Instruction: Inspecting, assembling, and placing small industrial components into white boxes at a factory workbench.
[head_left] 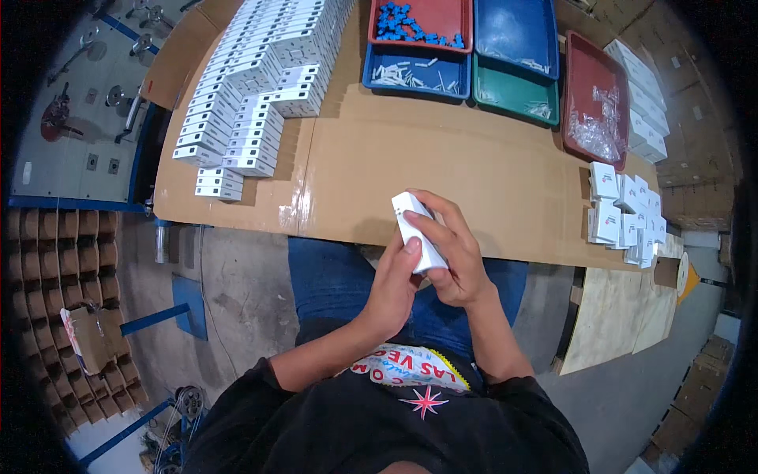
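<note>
Both my hands hold one small white box (416,229) just in front of the near edge of the cardboard-covered table (442,166). My left hand (392,288) grips its lower end from below, thumb pressed on the side. My right hand (452,249) wraps over it from the right, fingers curled across its top. The box is tilted, its upper end pointing away from me.
Rows of stacked white boxes (253,87) fill the table's far left. Flat white packs (624,213) lie piled at the right. At the back stand trays: a red tray (422,20) with blue parts, blue trays (418,75), a green tray (513,91), a red tray (596,99) with clear bags.
</note>
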Demonstrator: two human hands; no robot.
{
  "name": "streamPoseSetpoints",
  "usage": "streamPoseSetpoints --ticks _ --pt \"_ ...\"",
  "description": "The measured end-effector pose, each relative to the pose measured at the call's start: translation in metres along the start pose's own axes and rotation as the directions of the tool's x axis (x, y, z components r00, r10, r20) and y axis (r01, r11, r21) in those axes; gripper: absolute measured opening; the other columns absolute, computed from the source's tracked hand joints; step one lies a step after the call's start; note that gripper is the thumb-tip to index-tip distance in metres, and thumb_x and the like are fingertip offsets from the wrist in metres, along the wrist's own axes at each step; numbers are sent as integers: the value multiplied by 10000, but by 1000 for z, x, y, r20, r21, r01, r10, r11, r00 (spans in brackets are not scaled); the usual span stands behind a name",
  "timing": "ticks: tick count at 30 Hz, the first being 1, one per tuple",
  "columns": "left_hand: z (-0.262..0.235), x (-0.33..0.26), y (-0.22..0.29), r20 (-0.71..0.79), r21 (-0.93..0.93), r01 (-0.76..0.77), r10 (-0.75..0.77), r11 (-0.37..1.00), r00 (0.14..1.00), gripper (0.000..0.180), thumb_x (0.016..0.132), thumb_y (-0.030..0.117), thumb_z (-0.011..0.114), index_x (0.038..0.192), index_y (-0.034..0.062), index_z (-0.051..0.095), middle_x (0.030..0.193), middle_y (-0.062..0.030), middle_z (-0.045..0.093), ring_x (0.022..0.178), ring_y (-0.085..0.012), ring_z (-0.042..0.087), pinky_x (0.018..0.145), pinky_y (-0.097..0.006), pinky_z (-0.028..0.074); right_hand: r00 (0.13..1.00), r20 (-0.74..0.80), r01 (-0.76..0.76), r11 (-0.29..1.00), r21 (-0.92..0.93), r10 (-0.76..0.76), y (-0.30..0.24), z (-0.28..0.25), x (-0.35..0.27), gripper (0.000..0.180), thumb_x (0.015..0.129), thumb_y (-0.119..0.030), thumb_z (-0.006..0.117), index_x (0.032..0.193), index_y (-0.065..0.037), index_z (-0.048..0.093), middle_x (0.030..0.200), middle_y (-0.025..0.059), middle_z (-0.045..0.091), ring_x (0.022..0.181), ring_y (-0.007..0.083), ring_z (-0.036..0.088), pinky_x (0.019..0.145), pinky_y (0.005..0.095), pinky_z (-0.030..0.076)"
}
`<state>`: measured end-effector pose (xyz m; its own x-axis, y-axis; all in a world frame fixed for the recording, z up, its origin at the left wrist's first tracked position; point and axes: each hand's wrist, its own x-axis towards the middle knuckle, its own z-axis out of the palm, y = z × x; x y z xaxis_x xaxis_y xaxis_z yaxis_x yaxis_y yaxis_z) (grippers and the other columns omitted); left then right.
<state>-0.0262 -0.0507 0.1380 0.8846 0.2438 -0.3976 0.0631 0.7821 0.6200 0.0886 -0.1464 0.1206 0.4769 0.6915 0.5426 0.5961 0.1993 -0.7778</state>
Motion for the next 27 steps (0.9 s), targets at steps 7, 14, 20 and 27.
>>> streamPoseSetpoints --ticks 7,14,20,27 --pt "-3 12 20 237 323 -306 236 896 942 862 982 174 587 1669 73 77 1559 -147 388 1380 -250 464 1155 -412 373 961 -93 -225 933 281 260 -13 -8 1 760 1015 -548 545 1522 13 470 1592 259 413 1434 381 472 1149 462 392" --pt "-18 18 16 395 568 -560 397 603 829 1088 827 126 742 1666 40 55 1596 -194 328 1421 -281 409 1148 -411 365 944 -65 -306 930 205 325 -24 -2 2 604 1022 -406 595 1467 1 557 1600 250 412 1460 377 449 1184 452 352" --pt "-24 26 13 400 529 -625 481 574 780 1130 822 193 803 1657 9 64 1536 -165 338 1424 -282 391 1149 -419 377 957 -78 -248 926 283 280 -30 1 6 572 1057 -395 535 1460 10 560 1550 264 472 1425 385 485 1167 452 368" --pt "-25 20 10 354 478 -628 520 614 777 1138 752 153 870 1639 -9 176 1451 -133 390 1381 -253 445 1126 -397 421 988 -46 -141 986 86 145 -26 -3 3 538 1094 -357 446 1447 36 549 1494 282 519 1319 431 549 1105 469 420"
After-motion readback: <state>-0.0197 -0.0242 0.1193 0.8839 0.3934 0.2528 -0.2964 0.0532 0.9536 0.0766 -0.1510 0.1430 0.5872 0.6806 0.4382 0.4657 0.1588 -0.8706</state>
